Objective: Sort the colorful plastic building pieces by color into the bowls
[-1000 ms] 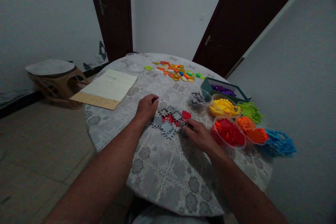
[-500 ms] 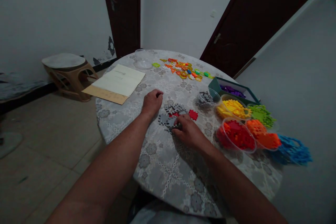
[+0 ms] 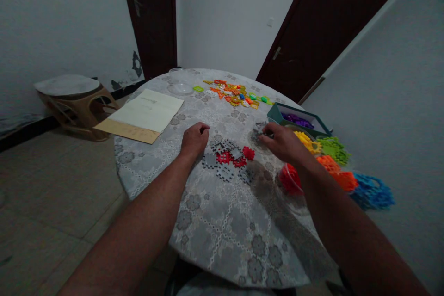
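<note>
Our left hand (image 3: 195,138) lies curled by loose tiles (image 3: 225,174), our right hand (image 3: 282,140) bent over grey pieces (image 3: 258,129); holdings we cannot tell. We judge piece-handling in hand; next needs precision.

A pale paper sheet (image 3: 149,108) with a tan strip (image 3: 128,132) along its near edge lies on the table (image 3: 215,245). Left of it stands a brown stool (image 3: 71,100). Dark doors (image 3: 156,23) flank a white wall (image 3: 229,14) bearing a small switch plate (image 3: 270,21).
</note>
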Tool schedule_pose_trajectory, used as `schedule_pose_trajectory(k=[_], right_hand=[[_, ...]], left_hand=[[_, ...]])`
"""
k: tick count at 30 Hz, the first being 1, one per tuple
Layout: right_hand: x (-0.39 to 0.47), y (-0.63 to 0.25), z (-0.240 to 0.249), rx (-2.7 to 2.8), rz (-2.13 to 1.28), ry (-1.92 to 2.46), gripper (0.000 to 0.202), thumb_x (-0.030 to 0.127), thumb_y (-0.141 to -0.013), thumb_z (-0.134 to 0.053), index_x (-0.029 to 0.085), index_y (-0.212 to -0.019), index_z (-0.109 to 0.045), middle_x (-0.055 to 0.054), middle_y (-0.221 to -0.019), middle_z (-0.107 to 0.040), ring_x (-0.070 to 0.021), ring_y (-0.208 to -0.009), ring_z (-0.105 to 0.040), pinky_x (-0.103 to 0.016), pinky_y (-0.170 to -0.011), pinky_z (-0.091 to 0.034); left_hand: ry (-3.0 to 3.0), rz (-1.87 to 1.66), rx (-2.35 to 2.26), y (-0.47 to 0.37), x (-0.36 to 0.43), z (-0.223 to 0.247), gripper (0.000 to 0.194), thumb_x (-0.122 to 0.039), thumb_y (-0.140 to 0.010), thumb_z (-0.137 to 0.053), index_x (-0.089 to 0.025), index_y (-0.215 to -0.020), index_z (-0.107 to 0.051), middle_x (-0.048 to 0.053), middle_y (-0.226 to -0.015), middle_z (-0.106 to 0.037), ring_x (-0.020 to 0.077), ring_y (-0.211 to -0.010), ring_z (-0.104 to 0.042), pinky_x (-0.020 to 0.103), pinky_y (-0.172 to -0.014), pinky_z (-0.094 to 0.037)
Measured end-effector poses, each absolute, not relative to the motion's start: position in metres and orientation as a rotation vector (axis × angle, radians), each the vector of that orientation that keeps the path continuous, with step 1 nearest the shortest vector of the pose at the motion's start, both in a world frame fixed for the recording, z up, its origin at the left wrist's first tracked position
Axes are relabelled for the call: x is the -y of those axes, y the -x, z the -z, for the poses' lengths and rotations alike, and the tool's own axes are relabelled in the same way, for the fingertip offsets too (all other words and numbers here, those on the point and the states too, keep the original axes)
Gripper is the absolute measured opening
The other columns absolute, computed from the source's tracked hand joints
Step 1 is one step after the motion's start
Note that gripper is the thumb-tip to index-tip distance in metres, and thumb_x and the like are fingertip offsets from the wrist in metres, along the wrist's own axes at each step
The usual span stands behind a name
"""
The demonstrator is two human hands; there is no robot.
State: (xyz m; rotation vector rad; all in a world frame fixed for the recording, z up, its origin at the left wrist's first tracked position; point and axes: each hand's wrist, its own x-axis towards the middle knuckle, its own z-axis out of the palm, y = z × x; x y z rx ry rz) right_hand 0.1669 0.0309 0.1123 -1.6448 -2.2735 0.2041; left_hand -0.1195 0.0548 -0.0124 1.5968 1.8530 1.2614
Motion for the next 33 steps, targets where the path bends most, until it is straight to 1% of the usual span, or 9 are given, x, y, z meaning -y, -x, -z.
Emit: schedule_pose_trajectory(k=[5, 10, 15, 20, 23, 26, 28, 31, 33], right_hand=[[-0.095, -0.203, -0.129, 2.248, 0.115, 1.994, 0.021, 0.021, -0.093, -0.064, 0.016, -0.110, -0.076, -0.013, -0.105, -0.079, -0.0248, -0.093, -0.070, -0.031, -0.079, -0.048], [-0.072, -0.200, -0.124, 2.266, 0.189, 1.926, 0.035, 0.019, -0.097, -0.060, 0.013, -0.130, -0.072, -0.019, -0.125, -0.075, -0.0290, -0.112, -0.071, -0.036, -0.096, -0.051], [0.010, -0.168, -0.094, 2.556, -0.189, 1.591, 0.028, 0.022, -0.100, -0.062, 0.023, -0.126, -0.071, -0.012, -0.126, -0.074, -0.0242, -0.112, -0.070, -0.033, -0.096, -0.052], [0.052, -0.153, -0.049, 2.614, -0.425, 1.669, 0.044, 0.022, -0.092, -0.072, 0.024, -0.135, -0.065, -0.015, -0.132, -0.067, -0.0299, -0.111, -0.069, -0.038, -0.093, -0.053], [0.052, -0.158, -0.039, 2.488, -0.479, 1.691, 0.054, 0.027, -0.090, -0.074, 0.026, -0.142, -0.061, -0.014, -0.129, -0.065, -0.0282, -0.104, -0.068, -0.039, -0.090, -0.052], [0.046, -0.165, -0.039, 2.384, -0.544, 1.658, 0.049, 0.029, -0.083, -0.080, 0.025, -0.131, -0.066, -0.012, -0.122, -0.066, -0.0266, -0.099, -0.066, -0.038, -0.085, -0.051], [0.042, -0.167, -0.041, 2.324, -0.587, 1.610, 0.030, 0.027, -0.083, -0.078, 0.024, -0.112, -0.070, -0.009, -0.110, -0.069, -0.0250, -0.093, -0.065, -0.036, -0.080, -0.050], [0.038, -0.168, -0.044, 2.270, -0.750, 1.519, 0.005, 0.027, -0.088, -0.071, 0.025, -0.088, -0.066, -0.002, -0.084, -0.067, -0.0204, -0.076, -0.059, -0.032, -0.067, -0.043], [0.035, -0.166, -0.045, 2.240, -0.861, 1.471, 0.012, 0.031, -0.090, -0.068, 0.024, -0.081, -0.063, 0.001, -0.076, -0.063, -0.0184, -0.070, -0.054, -0.030, -0.062, -0.039]], left_hand=[[-1.597, -1.272, -1.870, 0.122, -0.056, 0.012, 0.026, -0.024, -0.091, -0.060, -0.021, -0.107, -0.081, 0.007, -0.106, -0.082, 0.0235, -0.098, -0.074, 0.034, -0.096, -0.053], [-1.545, -1.348, -1.863, 0.126, -0.059, 0.013, 0.026, -0.026, -0.090, -0.060, -0.020, -0.106, -0.081, 0.007, -0.105, -0.082, 0.0232, -0.097, -0.073, 0.034, -0.096, -0.053], [-1.483, -1.367, -1.885, 0.127, -0.060, 0.011, 0.028, -0.026, -0.089, -0.060, -0.019, -0.108, -0.080, 0.007, -0.106, -0.081, 0.0228, -0.097, -0.073, 0.033, -0.096, -0.053], [-1.577, -1.297, -1.831, 0.124, -0.055, 0.006, 0.027, -0.027, -0.092, -0.061, -0.018, -0.108, -0.079, 0.008, -0.106, -0.081, 0.0226, -0.098, -0.073, 0.033, -0.095, -0.053], [-1.723, -1.164, -1.742, 0.119, -0.050, 0.005, 0.026, -0.030, -0.093, -0.063, -0.021, -0.111, -0.078, 0.007, -0.107, -0.081, 0.0223, -0.098, -0.073, 0.033, -0.096, -0.054], [-1.927, -1.038, -1.625, 0.116, -0.046, 0.007, 0.031, -0.030, -0.091, -0.066, -0.021, -0.119, -0.077, 0.009, -0.114, -0.079, 0.0241, -0.104, -0.072, 0.036, -0.102, -0.052], [-2.054, -0.963, -1.550, 0.115, -0.044, 0.008, 0.039, -0.031, -0.088, -0.071, -0.021, -0.126, -0.075, 0.011, -0.117, -0.078, 0.0266, -0.110, -0.070, 0.040, -0.109, -0.048], [-2.130, -0.858, -1.501, 0.115, -0.041, 0.009, 0.050, -0.034, -0.082, -0.078, -0.023, -0.131, -0.074, 0.013, -0.119, -0.078, 0.0306, -0.116, -0.067, 0.046, -0.114, -0.044], [-2.130, -0.812, -1.504, 0.115, -0.040, 0.008, 0.052, -0.036, -0.081, -0.080, -0.024, -0.131, -0.075, 0.013, -0.118, -0.078, 0.0320, -0.117, -0.066, 0.047, -0.112, -0.045]])
